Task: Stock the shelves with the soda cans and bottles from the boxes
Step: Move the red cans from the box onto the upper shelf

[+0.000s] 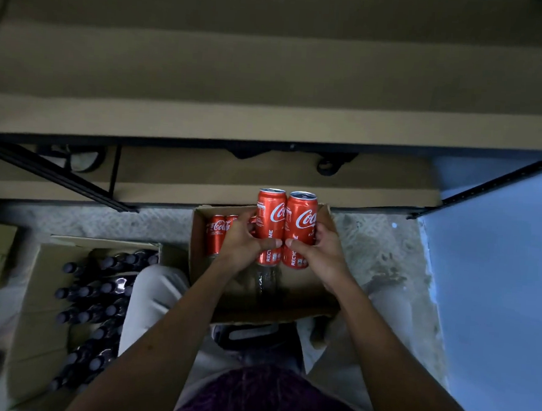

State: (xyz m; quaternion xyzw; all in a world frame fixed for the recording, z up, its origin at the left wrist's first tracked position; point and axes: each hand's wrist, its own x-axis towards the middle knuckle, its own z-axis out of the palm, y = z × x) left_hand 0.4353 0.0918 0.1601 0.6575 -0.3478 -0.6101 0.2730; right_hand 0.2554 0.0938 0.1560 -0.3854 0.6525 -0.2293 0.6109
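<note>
Two brown shelves (272, 77) above speckled floor (372, 244)

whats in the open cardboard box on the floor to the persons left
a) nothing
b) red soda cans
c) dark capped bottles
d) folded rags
c: the open brown cardboard box on the left holds rows of dark bottles with dark caps, while the red soda cans sit in the other cardboard box in front of the person.

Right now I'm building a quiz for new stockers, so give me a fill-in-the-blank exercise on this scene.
1. Each hand grips one red ____.
2. The two held cans stand side by side above an open cardboard ____.
3. The box on the person's left holds dark ____.

Missing words: can; box; bottles
</note>
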